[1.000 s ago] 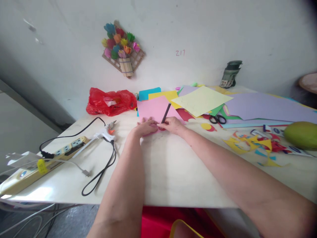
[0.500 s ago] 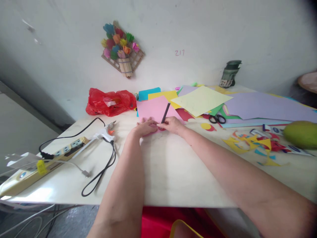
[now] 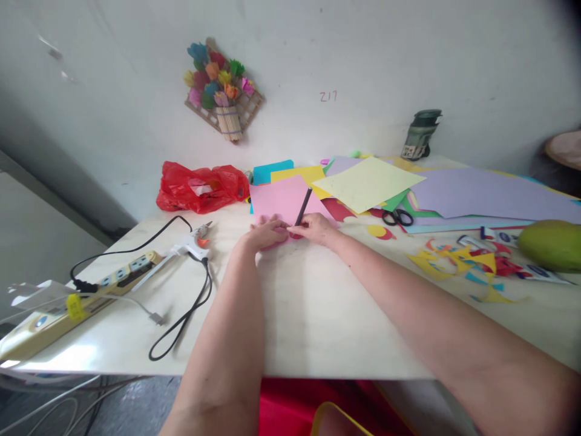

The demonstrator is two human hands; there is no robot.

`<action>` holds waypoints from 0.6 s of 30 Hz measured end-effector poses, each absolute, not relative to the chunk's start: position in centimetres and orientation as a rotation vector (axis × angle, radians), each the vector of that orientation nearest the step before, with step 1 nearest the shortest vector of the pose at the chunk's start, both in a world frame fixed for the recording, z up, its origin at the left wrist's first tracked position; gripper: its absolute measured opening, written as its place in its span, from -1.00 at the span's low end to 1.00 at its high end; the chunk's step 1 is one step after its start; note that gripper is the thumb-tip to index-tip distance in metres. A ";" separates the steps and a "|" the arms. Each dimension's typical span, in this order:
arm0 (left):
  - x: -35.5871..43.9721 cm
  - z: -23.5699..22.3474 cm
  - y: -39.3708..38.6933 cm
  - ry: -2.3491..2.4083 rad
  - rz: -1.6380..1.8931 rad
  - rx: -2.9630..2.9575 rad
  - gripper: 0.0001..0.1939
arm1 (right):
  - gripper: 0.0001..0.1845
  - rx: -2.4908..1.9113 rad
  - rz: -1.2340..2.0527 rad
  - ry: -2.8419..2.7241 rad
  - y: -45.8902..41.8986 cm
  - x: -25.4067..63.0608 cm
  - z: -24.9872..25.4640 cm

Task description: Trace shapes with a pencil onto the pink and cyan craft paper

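Right hand (image 3: 318, 229) closed on a dark pen (image 3: 304, 207), left hand (image 3: 269, 232) spread over a pink sheet (image 3: 284, 197)

The dark pen is pinched low on its shaft, its top tilted to the right; such a grip was probably chosen for close control. Nothing can be seen gripped by the left hand: its fingers are fanned and laid on the near part of the pink sheet, most likely so that sliding is prevented. The sheet is laid on the table (image 3: 327, 321) ahead of the person, partly overlapping a yellow sheet (image 3: 314, 174). Between the hands, a small reddish patch (image 3: 296, 235) is partly hidden and cannot be identified. Black-handled scissors (image 3: 398, 218) are rested farther right, apart from the right hand, and a glue gun (image 3: 195, 245) is set down to the left, seemingly out of the hands' way.
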State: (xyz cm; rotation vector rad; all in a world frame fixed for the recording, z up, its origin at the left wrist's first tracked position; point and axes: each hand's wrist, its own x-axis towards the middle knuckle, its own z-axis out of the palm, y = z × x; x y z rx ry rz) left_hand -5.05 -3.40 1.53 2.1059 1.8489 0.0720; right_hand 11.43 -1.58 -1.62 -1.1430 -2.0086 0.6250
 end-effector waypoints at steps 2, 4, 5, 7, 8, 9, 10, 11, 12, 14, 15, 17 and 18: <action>-5.1 1.5 -3.4 1.841 0.075 2.101 -0.53 | -0.72 -1.139 0.632 -2.009 -1.6 11.4 -1.6; -5.0 1.6 -3.4 1.838 0.077 2.101 -0.53 | -0.72 -1.143 0.641 -2.010 -1.6 11.4 -1.5; -5.0 1.6 -3.5 1.839 0.077 2.103 -0.52 | -0.72 -1.147 0.645 -2.011 -1.6 11.5 -1.5; -4.9 1.7 -3.6 1.845 0.067 2.109 -0.52 | -0.72 -1.154 0.652 -2.014 -1.6 11.5 -1.4; -4.9 1.8 -3.7 1.850 0.062 2.111 -0.53 | -0.71 -1.155 0.653 -2.015 -1.6 11.5 -1.4; -4.9 1.8 -3.7 1.853 0.056 2.113 -0.53 | -0.71 -1.156 0.653 -2.017 -1.6 11.5 -1.4; -4.9 1.8 -3.7 1.857 0.051 2.114 -0.53 | -0.71 -1.155 0.653 -2.019 -1.6 11.5 -1.3; -4.9 1.9 -3.8 1.860 0.046 2.117 -0.53 | -0.71 -1.152 0.652 -2.020 -1.6 11.5 -1.3; -4.8 1.9 -3.8 1.863 0.041 2.119 -0.54 | -0.71 -1.149 0.651 -2.023 -1.7 11.6 -1.3; -4.9 1.8 -3.7 1.865 0.037 2.124 -0.54 | -0.72 -1.143 0.652 -2.029 -1.7 11.6 -1.2; -4.9 1.8 -3.7 1.865 0.036 2.123 -0.54 | -0.73 -1.141 0.655 -2.029 -1.7 11.6 -1.2; -4.9 1.7 -3.6 1.863 0.041 2.119 -0.53 | -0.73 -1.135 0.659 -2.031 -1.7 11.6 -1.2; -4.9 1.7 -3.6 1.861 0.047 2.117 -0.52 | -0.73 -1.135 0.657 -2.033 -1.7 11.6 -1.2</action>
